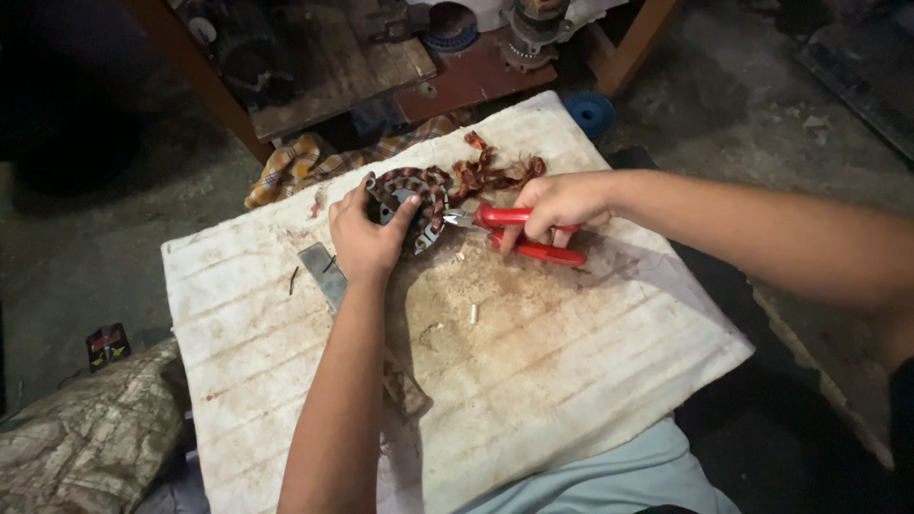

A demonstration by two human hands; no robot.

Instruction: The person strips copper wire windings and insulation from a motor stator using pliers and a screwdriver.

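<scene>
My left hand (364,240) grips a round motor stator (419,195) wound with copper wire, holding it tilted on a stained white board (533,371). My right hand (557,205) is closed around the red handles of a pair of pliers (514,233). The metal jaws of the pliers touch the stator's right rim. A tangle of loose copper wire (495,171) lies just behind the stator, above the pliers.
A flat metal blade (322,271) lies on the board by my left wrist. Small white bits (473,312) dot the board. A checked cloth (295,164), a blue round part (590,112) and a wooden shelf (381,71) with motor parts lie beyond; a sack (90,438) lower left.
</scene>
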